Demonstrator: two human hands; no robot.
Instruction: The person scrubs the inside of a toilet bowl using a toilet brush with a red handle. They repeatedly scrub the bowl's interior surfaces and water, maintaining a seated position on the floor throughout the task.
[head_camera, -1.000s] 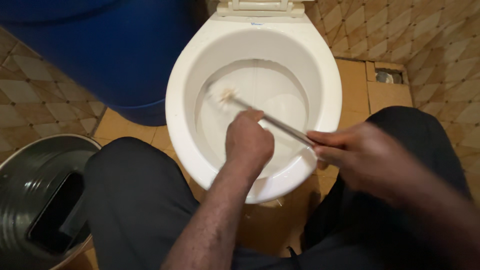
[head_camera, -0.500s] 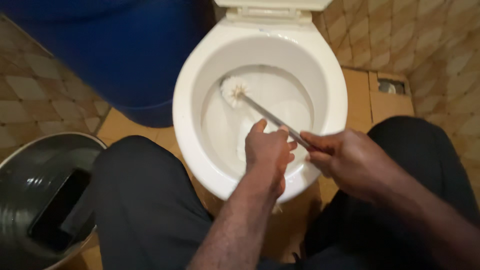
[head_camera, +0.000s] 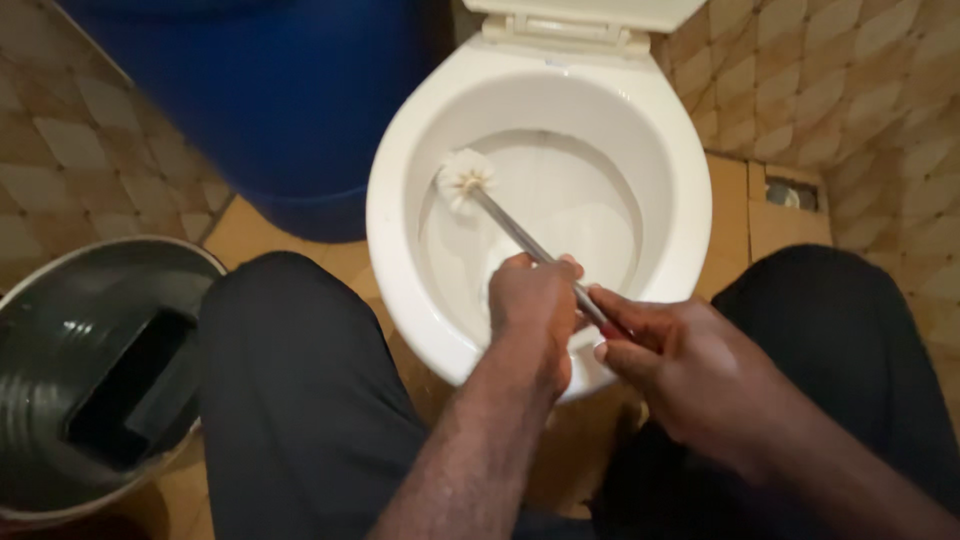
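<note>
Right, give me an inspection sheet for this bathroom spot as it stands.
Surface: tan tiled floor, looks wet beside the bowl.
Job's things: white toilet bowl, seat lifted; toilet brush with metal handle, head against the inner wall.
Clutter: metal bin with dark swing flap, lower left.
Grippers: left hand and right hand both grip the brush handle.
Cables: nothing seen.
Surroundings: blue drum, patterned wall tiles, floor drain.

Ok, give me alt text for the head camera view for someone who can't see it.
Both hands, left hand and right hand, grip a metal-handled toilet brush, its white head against the inner wall of a white toilet bowl. A blue barrel and metal bin stand left.
</note>
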